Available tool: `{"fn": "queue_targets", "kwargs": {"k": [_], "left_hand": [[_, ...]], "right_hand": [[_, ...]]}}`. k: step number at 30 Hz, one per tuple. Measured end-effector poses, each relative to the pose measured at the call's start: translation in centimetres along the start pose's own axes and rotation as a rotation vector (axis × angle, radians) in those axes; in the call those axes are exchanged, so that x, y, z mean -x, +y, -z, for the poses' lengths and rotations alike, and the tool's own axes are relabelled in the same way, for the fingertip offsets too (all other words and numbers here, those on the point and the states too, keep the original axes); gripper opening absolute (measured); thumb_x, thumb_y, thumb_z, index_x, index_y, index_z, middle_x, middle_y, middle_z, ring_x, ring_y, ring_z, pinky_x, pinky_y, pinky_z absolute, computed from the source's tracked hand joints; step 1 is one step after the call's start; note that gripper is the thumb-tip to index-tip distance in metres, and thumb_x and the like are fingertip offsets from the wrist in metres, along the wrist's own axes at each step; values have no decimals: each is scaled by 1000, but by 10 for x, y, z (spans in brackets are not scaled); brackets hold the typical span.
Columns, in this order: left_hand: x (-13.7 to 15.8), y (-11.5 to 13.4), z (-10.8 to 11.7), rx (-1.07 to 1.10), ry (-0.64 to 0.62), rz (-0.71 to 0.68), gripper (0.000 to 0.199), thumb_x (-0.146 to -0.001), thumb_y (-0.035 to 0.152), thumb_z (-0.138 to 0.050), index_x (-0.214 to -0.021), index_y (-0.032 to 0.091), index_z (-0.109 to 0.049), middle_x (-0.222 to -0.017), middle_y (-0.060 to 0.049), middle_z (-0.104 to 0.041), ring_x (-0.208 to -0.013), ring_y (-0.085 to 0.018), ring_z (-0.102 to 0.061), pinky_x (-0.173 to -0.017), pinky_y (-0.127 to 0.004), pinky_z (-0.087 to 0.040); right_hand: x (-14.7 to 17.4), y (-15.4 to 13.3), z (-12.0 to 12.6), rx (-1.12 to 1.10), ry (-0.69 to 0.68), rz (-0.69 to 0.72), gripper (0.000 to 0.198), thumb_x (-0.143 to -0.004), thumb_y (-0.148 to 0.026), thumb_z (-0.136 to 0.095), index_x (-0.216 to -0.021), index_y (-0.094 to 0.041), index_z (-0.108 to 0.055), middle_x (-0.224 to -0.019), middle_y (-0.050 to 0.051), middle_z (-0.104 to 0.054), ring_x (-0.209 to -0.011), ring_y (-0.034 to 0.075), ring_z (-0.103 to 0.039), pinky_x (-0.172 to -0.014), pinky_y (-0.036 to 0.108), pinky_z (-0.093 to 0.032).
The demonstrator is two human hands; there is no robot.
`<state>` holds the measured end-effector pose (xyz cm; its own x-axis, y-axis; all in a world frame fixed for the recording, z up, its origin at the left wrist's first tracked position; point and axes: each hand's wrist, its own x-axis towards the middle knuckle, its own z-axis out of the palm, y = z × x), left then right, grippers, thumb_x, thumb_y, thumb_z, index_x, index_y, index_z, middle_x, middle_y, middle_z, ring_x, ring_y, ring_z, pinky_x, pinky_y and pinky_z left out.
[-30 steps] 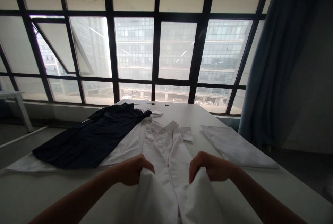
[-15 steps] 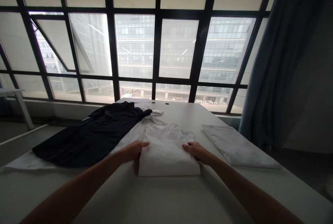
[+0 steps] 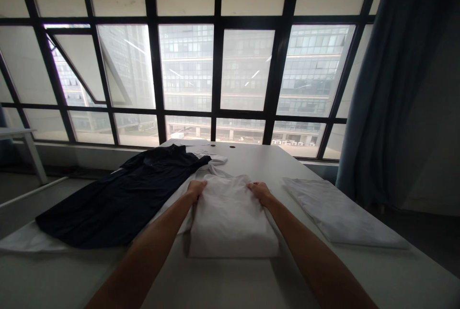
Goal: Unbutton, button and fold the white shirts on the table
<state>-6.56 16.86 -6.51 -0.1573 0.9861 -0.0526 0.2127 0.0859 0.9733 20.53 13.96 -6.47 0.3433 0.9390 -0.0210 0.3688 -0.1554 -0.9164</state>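
Note:
A folded white shirt (image 3: 233, 223) lies in front of me on the white table (image 3: 212, 282). Its far left edge is pinched by my left hand (image 3: 196, 190), thumb on top and fingers curled around the cloth. On the opposite side, my right hand (image 3: 260, 191) grips the far right edge in the same way. The fingertips under the fabric are hidden. Just left of my left hand a dark navy shirt (image 3: 125, 199) is spread out flat, with white cloth (image 3: 32, 238) showing beneath it.
Another folded white garment (image 3: 345, 213) rests near the table's right edge. A wall of black-framed windows (image 3: 187, 67) stands behind, with one pane tilted outward. A blue curtain (image 3: 373, 122) hangs at the right. A second white table (image 3: 34, 155) is at the far left.
Both hands have slid away from me along the shirt's sides to its far corners. The shirt's near edge appears lower and closer; the view has tilted slightly up.

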Motion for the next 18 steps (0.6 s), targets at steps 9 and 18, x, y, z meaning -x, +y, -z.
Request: {"fn": "queue_targets", "kwargs": {"k": [9,18], "left_hand": [[6,-3,16,-258,50,-40,23,-81,29,-67,-92,10,-69,-90,-11,-73,-85,-22,-68,-69,-25,-49],[102,21,8,-898,-263,-802,47,-92,41,-53,-130,13,-59,-139,-16,-56,-132,-30,-47,-111,-42,-33]], "right_hand": [[6,2,5,158,76,53,40,-78,-26,-66,-114,-9,-63,-105,14,-70,-94,23,-66,-77,27,-50],[89,-31,5,664,7,512,57,-91,-39,-52,-138,-7,-50,-141,19,-51,-128,29,-50,-107,37,-38]]}}
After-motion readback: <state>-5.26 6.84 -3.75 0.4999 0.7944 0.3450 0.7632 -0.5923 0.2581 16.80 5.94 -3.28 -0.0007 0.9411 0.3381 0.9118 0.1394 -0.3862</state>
